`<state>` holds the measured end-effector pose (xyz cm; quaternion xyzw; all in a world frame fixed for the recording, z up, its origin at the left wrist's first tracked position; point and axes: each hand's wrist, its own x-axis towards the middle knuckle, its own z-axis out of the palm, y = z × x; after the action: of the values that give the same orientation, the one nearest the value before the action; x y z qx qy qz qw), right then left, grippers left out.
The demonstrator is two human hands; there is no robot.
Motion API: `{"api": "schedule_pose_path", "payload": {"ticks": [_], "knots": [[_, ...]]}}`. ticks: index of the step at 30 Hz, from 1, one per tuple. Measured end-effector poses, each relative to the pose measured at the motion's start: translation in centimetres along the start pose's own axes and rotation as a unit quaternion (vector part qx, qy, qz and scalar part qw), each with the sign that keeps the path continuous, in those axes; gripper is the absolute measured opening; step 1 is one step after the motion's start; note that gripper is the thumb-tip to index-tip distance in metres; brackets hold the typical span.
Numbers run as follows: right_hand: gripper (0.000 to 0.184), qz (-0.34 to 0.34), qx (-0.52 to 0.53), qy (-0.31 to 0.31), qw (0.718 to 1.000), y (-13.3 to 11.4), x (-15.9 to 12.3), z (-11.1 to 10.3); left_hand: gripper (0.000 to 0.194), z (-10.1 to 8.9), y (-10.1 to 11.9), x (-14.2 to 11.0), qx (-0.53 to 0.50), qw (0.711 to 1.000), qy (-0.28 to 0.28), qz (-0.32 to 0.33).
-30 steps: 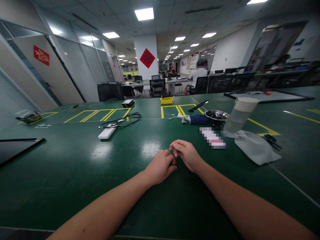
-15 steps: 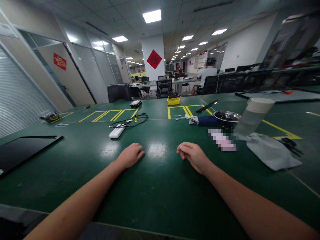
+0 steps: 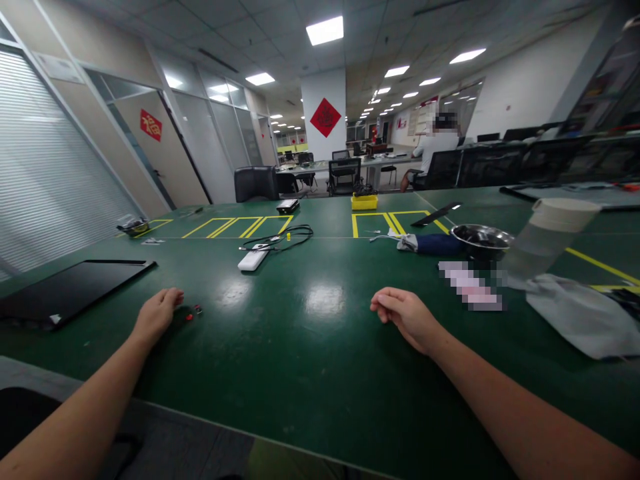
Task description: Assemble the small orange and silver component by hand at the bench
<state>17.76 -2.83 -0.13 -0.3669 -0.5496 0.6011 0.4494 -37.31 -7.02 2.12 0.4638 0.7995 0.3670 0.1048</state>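
Observation:
My left hand (image 3: pixel 158 315) is at the left of the green table (image 3: pixel 280 373), its fingers curled and held together. Just right of its fingertips are small red and dark pieces (image 3: pixel 189 317), apart from the hand and too small to name. My right hand (image 3: pixel 406 316) rests on its side at the right, thumb against the bent fingers. What either hand holds, if anything, is hidden. A white power bank (image 3: pixel 253 259) and a black cable (image 3: pixel 300 232) lie between the hands, farther back. Nearest my right hand is a blurred pink item (image 3: pixel 470 287).
Beyond my right hand are a dark blue folded umbrella (image 3: pixel 435 244), a metal bowl (image 3: pixel 483 245), a clear bottle with a pale lid (image 3: pixel 545 240) and a grey pouch (image 3: pixel 583 313). A black panel (image 3: pixel 75 287) lies far left. A yellow box (image 3: pixel 365 202) stands behind. A person (image 3: pixel 434 153) sits beyond.
My left hand has moved away from my right hand, far to the left. Small red and dark pieces now show beside it. The right hand keeps its pose; the view has turned left.

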Motion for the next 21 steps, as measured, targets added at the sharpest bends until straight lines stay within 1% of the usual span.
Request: {"api": "schedule_pose_path", "payload": {"ticks": [1,3,5,8,10,14,17,18,19,21], "knots": [[0.017,-0.001,0.000,0.001,1.000,0.1,0.0,0.0,0.038,-0.1,-0.3,0.1,-0.054,0.998,0.013,-0.025],[0.017,-0.002,0.003,0.002,1.000,0.2,0.1,-0.1,0.041,-0.2,-0.6,0.4,-0.162,0.984,0.038,-0.071],[0.017,-0.002,0.007,0.000,1.000,0.3,0.1,-0.2,0.043,0.0,-0.5,0.5,-0.231,0.967,0.053,-0.098],[0.017,-0.002,0.010,-0.005,1.000,0.3,0.1,-0.2,0.042,1.0,0.6,0.4,-0.302,0.945,0.056,-0.113],[0.017,-0.001,0.010,-0.007,1.000,0.2,0.1,-0.1,0.042,2.2,1.9,0.1,-0.339,0.933,0.043,-0.115],[0.016,-0.003,0.007,-0.004,1.000,0.1,0.1,-0.1,0.039,5.9,5.4,-1.1,-0.383,0.918,-0.024,-0.102],[0.017,-0.006,0.003,-0.004,1.000,0.1,0.1,0.0,0.041,9.4,8.7,-2.5,-0.409,0.905,-0.077,-0.088],[0.017,-0.007,0.001,-0.003,1.000,0.2,0.1,0.0,0.042,10.7,9.9,-3.1,-0.430,0.893,-0.103,-0.081],[0.018,-0.008,-0.002,-0.003,1.000,0.2,0.1,0.0,0.041,12.0,11.1,-3.8,-0.444,0.884,-0.125,-0.072],[0.018,-0.011,-0.012,-0.004,1.000,0.2,0.0,0.1,0.040,14.5,13.6,-5.4,-0.452,0.877,-0.153,-0.056]]}}
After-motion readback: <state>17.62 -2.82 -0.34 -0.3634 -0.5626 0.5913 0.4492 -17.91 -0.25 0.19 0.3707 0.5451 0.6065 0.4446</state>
